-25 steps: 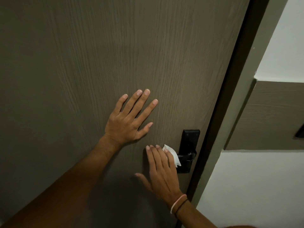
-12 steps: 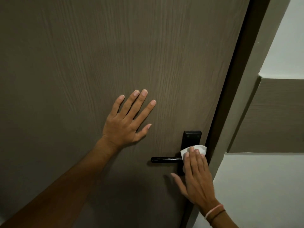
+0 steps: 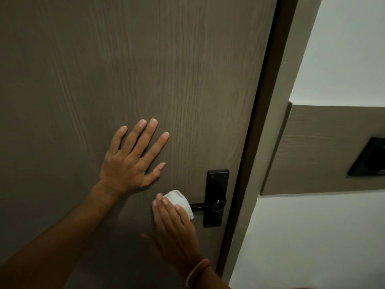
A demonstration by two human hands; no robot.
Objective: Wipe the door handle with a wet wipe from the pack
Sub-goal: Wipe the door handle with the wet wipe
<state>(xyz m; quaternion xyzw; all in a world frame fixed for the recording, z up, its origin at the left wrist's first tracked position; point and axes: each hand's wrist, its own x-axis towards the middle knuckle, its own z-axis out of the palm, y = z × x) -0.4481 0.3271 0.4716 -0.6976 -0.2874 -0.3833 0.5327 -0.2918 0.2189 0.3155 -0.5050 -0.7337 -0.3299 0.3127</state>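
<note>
A black lever door handle [image 3: 201,205] juts left from its black backplate [image 3: 216,184] near the right edge of a brown wood-grain door [image 3: 145,59]. My right hand [image 3: 176,230] presses a white wet wipe [image 3: 179,200] over the left end of the lever, fingers wrapped over it, hiding that end. My left hand [image 3: 130,159] lies flat on the door, fingers spread, up and to the left of the handle. The wipe pack is not in view.
The dark door frame [image 3: 264,122] runs down the right of the door. Beyond it are a white wall [image 3: 343,49], a brown wall panel [image 3: 323,147] and a black switch plate [image 3: 369,157] at the far right edge.
My right hand with the wipe has slid left along the lever, from the backplate end to the lever's tip. The left hand has stayed flat on the door.
</note>
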